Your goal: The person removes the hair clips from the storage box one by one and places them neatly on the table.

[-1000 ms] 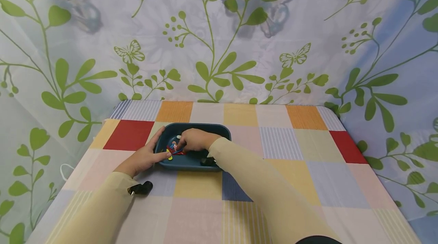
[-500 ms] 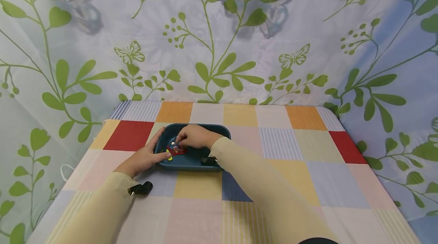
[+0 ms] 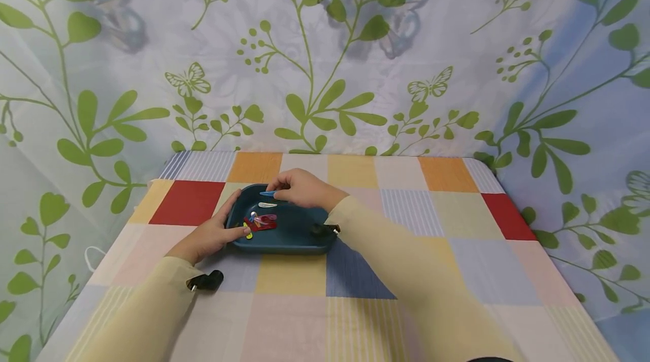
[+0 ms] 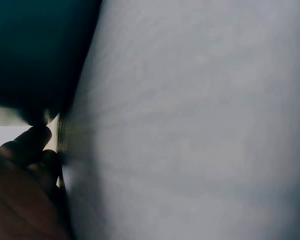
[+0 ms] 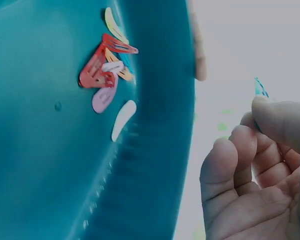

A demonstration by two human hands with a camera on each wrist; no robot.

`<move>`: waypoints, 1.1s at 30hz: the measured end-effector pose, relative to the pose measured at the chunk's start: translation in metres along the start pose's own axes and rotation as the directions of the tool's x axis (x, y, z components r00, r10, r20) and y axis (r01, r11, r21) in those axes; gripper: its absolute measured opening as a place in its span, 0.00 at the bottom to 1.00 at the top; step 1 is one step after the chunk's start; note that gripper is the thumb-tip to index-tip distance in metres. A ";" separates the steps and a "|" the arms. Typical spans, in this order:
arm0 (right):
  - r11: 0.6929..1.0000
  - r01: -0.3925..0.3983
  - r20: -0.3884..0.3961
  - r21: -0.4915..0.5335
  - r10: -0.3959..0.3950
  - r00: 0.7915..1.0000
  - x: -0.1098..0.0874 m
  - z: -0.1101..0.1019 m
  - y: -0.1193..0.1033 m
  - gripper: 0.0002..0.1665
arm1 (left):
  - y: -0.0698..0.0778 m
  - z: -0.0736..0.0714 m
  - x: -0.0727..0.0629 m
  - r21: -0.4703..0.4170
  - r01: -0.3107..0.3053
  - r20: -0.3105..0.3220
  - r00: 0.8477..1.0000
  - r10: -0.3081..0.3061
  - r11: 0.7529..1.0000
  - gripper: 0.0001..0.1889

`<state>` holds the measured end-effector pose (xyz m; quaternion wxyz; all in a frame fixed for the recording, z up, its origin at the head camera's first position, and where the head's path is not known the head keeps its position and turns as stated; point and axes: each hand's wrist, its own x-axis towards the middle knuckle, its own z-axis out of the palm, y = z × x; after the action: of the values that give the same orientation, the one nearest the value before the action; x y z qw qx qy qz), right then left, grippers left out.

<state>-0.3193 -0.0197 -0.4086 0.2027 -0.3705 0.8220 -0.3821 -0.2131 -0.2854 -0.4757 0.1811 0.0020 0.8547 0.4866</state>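
A dark teal tray [image 3: 291,248] sits on the table, holding several snap hair clips. My left hand [image 3: 209,238] grips its left end, with the thumb over the near-left corner. Above the tray's far side, my right hand [image 3: 307,189] pinches a blue hair clip [image 3: 267,194] between thumb and forefinger. In the right wrist view that clip [image 5: 260,89] pokes out past the thumb. A white hair clip [image 5: 123,120] lies apart from a pile with a red hair clip [image 5: 92,74], a purple one and a yellow hair clip [image 5: 114,26]. The left wrist view is mostly blurred cloth.
A patchwork cloth [image 3: 294,317] covers the table. Behind it hangs a leaf-print curtain [image 3: 350,57]. A black wrist device [image 3: 207,281] sticks out from the left sleeve, and another [image 3: 322,230] hangs from the right sleeve over the tray.
My right hand has risen from the clip pile toward the tray's far rim, now with the blue hair clip in its fingers. My left hand stays on the tray.
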 end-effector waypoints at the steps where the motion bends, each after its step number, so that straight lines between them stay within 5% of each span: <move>1: 1.000 0.000 -0.016 0.014 0.000 1.000 -0.004 -0.003 0.000 0.12 | 0.000 0.000 0.000 0.000 -0.001 0.001 1.000 0.001 1.000 0.59; 18: 0.975 -0.026 -0.164 0.220 0.063 0.984 -0.072 -0.047 0.022 0.20 | 0.002 0.002 -0.002 0.004 -0.034 0.004 0.999 0.034 0.999 0.59; 33: 0.965 -0.081 -0.301 0.250 0.157 0.941 -0.125 -0.068 0.051 0.24 | 0.002 0.003 -0.001 0.032 -0.024 0.009 1.000 0.023 0.999 0.59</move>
<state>-0.3042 0.1303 -0.4000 0.1327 -0.2268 0.8141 -0.5179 -0.2114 -0.2819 -0.4756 0.1788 0.0169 0.8615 0.4749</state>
